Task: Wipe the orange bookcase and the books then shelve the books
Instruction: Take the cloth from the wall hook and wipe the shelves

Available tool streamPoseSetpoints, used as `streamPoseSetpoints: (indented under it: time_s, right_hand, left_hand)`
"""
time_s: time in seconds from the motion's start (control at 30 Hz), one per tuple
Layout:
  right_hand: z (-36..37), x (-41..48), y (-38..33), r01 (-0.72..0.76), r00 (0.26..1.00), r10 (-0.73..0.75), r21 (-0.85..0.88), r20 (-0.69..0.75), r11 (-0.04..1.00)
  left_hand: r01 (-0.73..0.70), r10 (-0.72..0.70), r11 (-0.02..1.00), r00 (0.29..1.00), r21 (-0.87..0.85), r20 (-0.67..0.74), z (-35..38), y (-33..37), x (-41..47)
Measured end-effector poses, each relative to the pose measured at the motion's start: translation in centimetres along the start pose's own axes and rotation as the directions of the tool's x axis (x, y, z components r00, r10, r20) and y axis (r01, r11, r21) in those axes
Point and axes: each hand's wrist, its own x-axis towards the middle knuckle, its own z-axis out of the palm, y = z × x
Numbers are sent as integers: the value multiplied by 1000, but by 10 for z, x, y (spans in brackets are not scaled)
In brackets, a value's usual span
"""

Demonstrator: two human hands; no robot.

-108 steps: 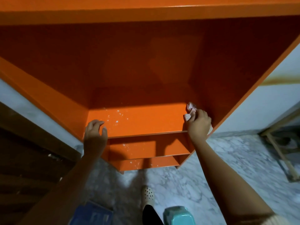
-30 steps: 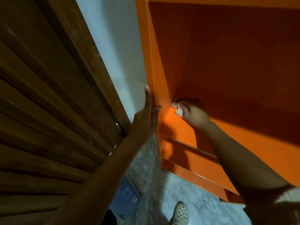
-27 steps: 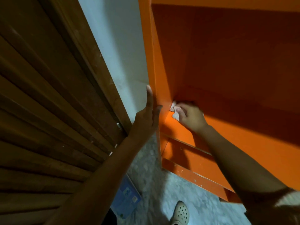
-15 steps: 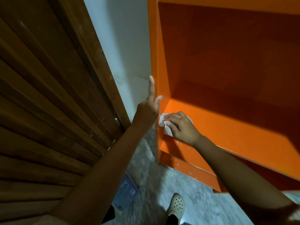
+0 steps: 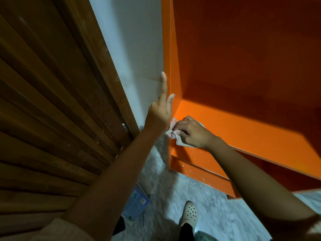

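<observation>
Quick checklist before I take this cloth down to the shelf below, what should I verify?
1. Cloth gripped in the right hand: ok.
2. Left hand pressed flat against the bookcase side panel: ok.
3. Upper shelf free of specks: ok where lit, cannot tell in the shadowed back.
4. Lower shelf clean: not ok, white specks show.
5. Blue book on the floor wiped: cannot tell.
6. Books shelved: not ok, none on the visible shelves.

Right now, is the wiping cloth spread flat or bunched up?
Bunched up: the cloth sits crumpled under curled fingers of the right hand.
</observation>
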Motion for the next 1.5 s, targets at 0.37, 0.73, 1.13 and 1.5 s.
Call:
streamPoseSetpoints:
  time_s: [0.37,0.73,1.13,1.5]
  right_hand:
    - [-22,-81,6,-214,977,213,-52,-30,975]
    - [-40,-181,26,-473,862,457,-21,-221,881]
    - [-44,-255,27,-658,594,656,187,-466,729]
    - [29,-221,8,-607,643,665,276,-380,745]
  left_hand:
    - [174,-184,975,981,-142,-57,8,14,-40]
    - [202,-164,979,851,-22,499,73,40,-94]
    - [18,1,999,804,-27,595,112,76,-104]
    - [154,-56,977,855,-149,515,65,46,-123]
